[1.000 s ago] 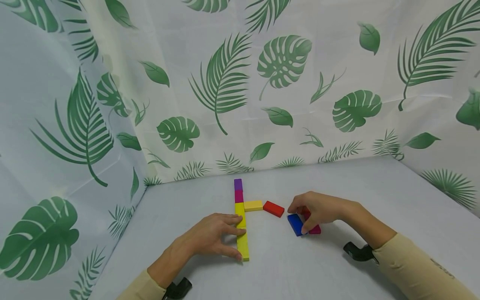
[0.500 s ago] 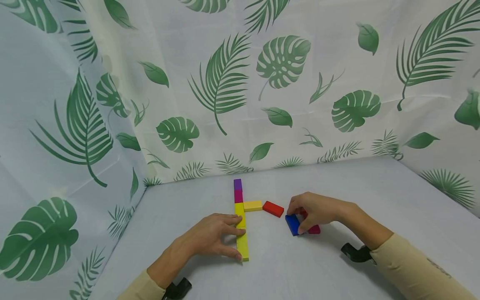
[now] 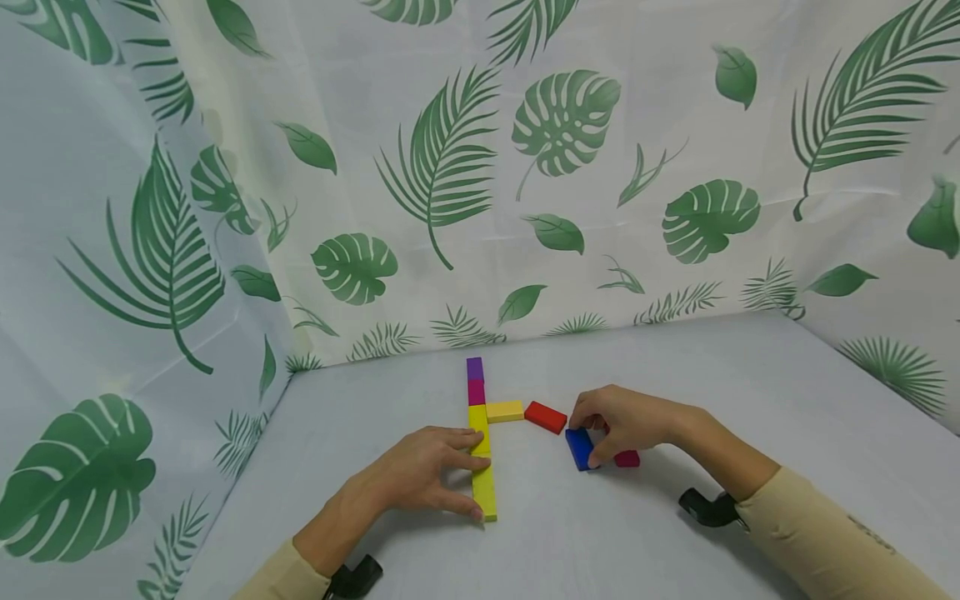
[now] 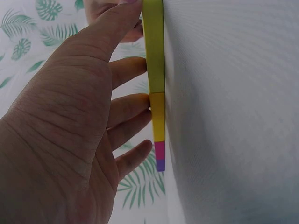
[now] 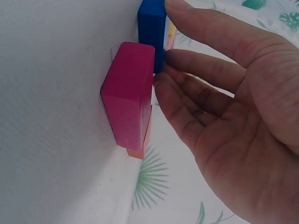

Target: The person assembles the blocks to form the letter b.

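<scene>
looks like i'm mid-placement: right hand point(image 3: 630, 419)'s pinching the blue block point(image 3: 579, 450) right beside the red block point(image 3: 546, 417), left hand point(image 3: 420, 471) unclenched, fingers touching the yellow blocks point(image 3: 485, 493). next probably calls for a gentle nudge. magenta block point(image 3: 628, 459)'s partly hidden in the head view; can't tell if blue meets red.

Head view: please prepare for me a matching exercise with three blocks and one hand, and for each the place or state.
Column one
1. Purple block
2. Pale yellow block
3. Blue block
4. Left hand

Column two
A. Sticks out sideways from the straight row
B. Touches bright yellow blocks
C. Far end of the row
D. Held by the right hand

Pairs: 1-C, 2-A, 3-D, 4-B
</scene>
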Demonstrator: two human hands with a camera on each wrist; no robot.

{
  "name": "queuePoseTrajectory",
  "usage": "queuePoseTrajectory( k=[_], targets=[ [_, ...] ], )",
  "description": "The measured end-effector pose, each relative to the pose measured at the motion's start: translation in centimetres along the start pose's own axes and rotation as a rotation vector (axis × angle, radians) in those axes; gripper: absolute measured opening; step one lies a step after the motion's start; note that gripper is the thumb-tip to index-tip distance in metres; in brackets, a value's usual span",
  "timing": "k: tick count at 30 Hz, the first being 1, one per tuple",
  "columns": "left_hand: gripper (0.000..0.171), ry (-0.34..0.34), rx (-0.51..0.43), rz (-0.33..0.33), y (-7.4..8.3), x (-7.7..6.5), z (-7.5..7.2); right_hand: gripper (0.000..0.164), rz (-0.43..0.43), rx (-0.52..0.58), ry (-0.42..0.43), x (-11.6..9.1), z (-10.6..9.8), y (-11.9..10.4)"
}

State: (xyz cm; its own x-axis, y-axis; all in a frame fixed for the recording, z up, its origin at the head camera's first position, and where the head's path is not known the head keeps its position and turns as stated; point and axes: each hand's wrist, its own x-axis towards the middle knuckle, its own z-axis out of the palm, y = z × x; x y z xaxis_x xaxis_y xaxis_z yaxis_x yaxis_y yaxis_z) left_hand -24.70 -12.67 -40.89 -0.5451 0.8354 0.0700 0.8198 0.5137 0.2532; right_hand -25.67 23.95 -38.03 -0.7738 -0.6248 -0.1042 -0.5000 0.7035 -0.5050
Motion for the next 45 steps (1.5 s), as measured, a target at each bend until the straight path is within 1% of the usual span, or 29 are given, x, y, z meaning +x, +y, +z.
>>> queuePoseTrajectory(
  k=[4,13,21,36,45],
  targets=[
    [0.075,0.002,-0.001,0.001,-0.05,0.01,-0.03,0.043,0.003,0.009,0.004,0.15,0.09,0.07],
    [0.075,0.006,0.009,0.005,-0.27,0.06,0.20,0.043,-0.031,0.010,0.019,0.36,0.36,0.34],
    [0.074,0.005,0.006,-0.002,-0.13,0.03,0.05,0.044,-0.021,0.018,0.020,0.34,0.39,0.20],
    [0.073,0.012,0.015,0.011,-0.03,0.00,0.00,0.045,-0.037,0.031,0.023,0.34,0.57,0.09],
    [0.073,0.005,0.015,0.004,0.05,0.03,-0.05,0.045,-0.041,0.036,0.022,0.41,0.60,0.19]
  ],
)
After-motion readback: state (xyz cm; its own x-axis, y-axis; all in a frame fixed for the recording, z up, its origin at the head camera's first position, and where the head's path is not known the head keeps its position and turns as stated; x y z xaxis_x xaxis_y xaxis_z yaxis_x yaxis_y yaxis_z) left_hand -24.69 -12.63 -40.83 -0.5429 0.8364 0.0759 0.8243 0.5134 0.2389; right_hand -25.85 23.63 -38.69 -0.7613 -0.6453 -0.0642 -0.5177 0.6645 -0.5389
